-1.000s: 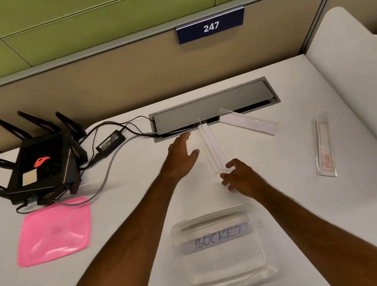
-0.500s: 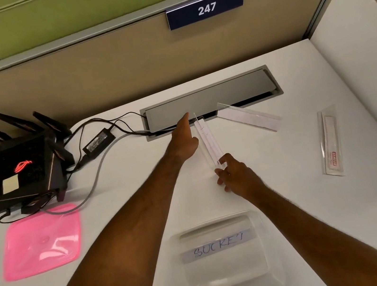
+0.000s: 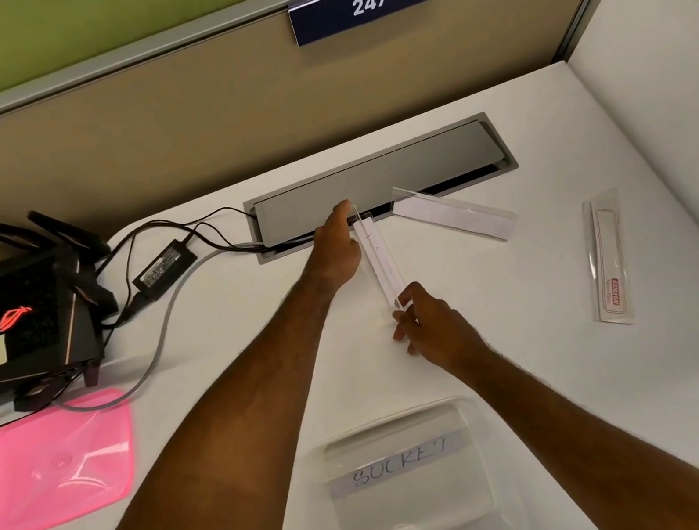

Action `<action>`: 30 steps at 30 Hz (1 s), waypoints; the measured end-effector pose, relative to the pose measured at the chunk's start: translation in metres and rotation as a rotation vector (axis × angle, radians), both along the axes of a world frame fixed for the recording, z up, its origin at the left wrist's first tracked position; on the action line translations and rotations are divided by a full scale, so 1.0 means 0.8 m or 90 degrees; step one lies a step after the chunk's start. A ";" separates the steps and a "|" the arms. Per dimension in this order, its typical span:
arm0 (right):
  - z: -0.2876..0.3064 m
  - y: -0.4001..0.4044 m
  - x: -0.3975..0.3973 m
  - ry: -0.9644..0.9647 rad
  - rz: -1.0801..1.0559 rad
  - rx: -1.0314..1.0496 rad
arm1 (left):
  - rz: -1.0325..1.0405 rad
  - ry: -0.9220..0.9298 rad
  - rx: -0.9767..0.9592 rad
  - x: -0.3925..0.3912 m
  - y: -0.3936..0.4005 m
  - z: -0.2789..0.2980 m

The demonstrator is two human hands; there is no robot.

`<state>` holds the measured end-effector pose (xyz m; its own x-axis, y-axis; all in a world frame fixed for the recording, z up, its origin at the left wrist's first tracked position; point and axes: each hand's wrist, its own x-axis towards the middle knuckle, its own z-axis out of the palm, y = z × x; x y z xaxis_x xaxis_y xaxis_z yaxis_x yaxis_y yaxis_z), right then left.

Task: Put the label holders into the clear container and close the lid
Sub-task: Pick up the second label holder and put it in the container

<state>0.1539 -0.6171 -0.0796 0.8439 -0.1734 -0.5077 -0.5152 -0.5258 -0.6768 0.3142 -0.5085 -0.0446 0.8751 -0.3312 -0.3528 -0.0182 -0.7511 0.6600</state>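
Right hand (image 3: 434,324) pinched the near end of a clear label holder (image 3: 376,255) between fingertips; the holder ran away from the person toward 12 o'clock, far end at the grey cable tray (image 3: 374,177). Left hand (image 3: 335,248) lay alongside that holder at its 9 o'clock, fingers straight and extended, tip reaching the holder's far end; contact likely but couldn't tell for sure, not curled round it. Second label holder (image 3: 455,217) lay flat on the white desk (image 3: 545,394) at 1 o'clock of the held one, apart from it. Third label holder (image 3: 608,258), with red print, lay well off at 3 o'clock. Clear container (image 3: 414,485), tape reading "SOCKET", sat at 6 o'clock near the person, open, nothing visible inside. Pink lid (image 3: 55,464) lay flat at 8 o'clock, beside a black router (image 3: 14,320).
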 end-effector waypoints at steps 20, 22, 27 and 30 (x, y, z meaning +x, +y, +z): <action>0.083 -0.033 -0.049 -0.166 -0.080 0.150 | -0.048 -0.102 -0.008 -0.054 0.093 0.052; 0.095 -0.033 -0.056 -0.177 -0.090 0.175 | -0.059 -0.119 0.003 -0.065 0.104 0.057; 0.120 -0.025 -0.075 -0.174 -0.138 0.250 | -0.075 -0.181 0.030 -0.094 0.131 0.070; 0.133 -0.023 -0.087 -0.151 -0.164 0.321 | -0.080 -0.214 0.044 -0.110 0.145 0.079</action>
